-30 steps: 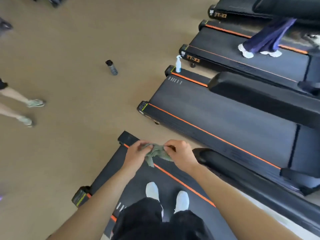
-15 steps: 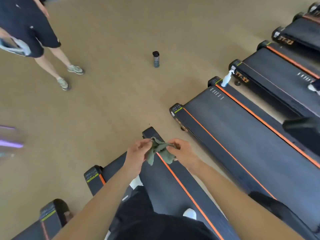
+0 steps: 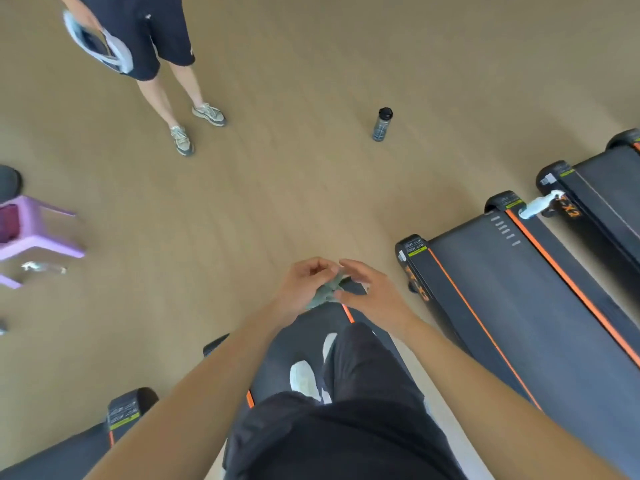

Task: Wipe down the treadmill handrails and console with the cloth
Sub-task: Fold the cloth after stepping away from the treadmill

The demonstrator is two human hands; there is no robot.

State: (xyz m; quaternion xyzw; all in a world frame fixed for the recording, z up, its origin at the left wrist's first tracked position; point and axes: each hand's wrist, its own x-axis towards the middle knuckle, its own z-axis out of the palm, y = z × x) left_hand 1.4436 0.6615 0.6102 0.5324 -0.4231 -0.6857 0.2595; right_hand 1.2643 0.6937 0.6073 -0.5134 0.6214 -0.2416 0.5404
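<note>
Two bottles were seen away from the hands. A dark bottle (image 3: pixel 382 124) with a black cap was stood upright on the wooden floor (image 3: pixel 277 188), well apart from everything else. A pale spray bottle (image 3: pixel 538 206) was placed at the rear corner of the neighbouring treadmill (image 3: pixel 519 289), beside its orange stripe. What either bottle held could not be told. At the left edge, something dark red was carried on a purple stool (image 3: pixel 38 244), too blurred to be named.

The grey-green cloth (image 3: pixel 327 292) was held bunched between the two hands, in front of the body and above the rear end of the treadmill (image 3: pixel 294 341) on which white shoes (image 3: pixel 304 379) were planted. The left hand (image 3: pixel 303 284) was curled, and the upper part of the cloth was pinched in its fingertips. The right hand (image 3: pixel 375 289) was kept just beside it with the fingers loosely spread and nothing gripped; only its thumb side was laid against the edge of the cloth. Most of the cloth was hung below the left fingertips, in the narrow gap between the palms.

Another person (image 3: pixel 145 36) in dark shorts was stood on the floor at the upper left, well apart from the treadmills.
</note>
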